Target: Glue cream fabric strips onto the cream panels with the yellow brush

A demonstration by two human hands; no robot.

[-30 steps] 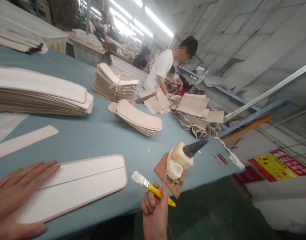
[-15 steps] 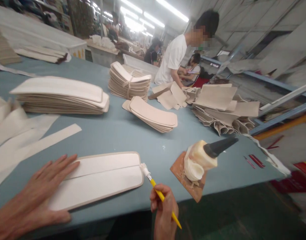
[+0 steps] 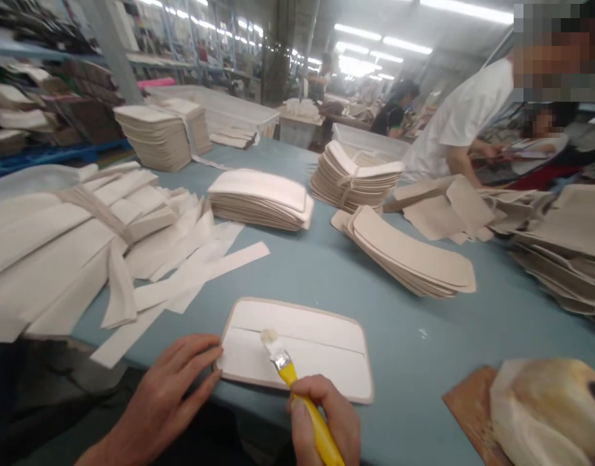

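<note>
A pale flat panel point(image 3: 316, 372) with rounded corners, a tan border and a dark line along its length lies in front of me. My left hand point(image 3: 173, 388) rests at its left end, fingers stretched out and touching the edge. In my right hand point(image 3: 326, 414) is a yellow-handled paintbrush point(image 3: 288, 372), gripped between thumb and fingers. Its bristles, coated in whitish paste, are over the panel near the dark line. To the right, a paste-smeared plastic bottle point(image 3: 544, 408) sits on a brown board point(image 3: 467, 401), partly cut off by the frame.
Behind the panel are a stack of pale pieces point(image 3: 258, 200), a tied bundle point(image 3: 350, 178) and a stack of curved tan pieces point(image 3: 414, 252). Loose white strips point(image 3: 195, 278) lie at left beside a large bundle point(image 3: 49, 259). A co-worker point(image 3: 467, 116) leans over the table's far right.
The view has swung left. The brush has moved from the panel's right end to over its left part. My left hand has gone from lying flat on the panel to its left edge.
</note>
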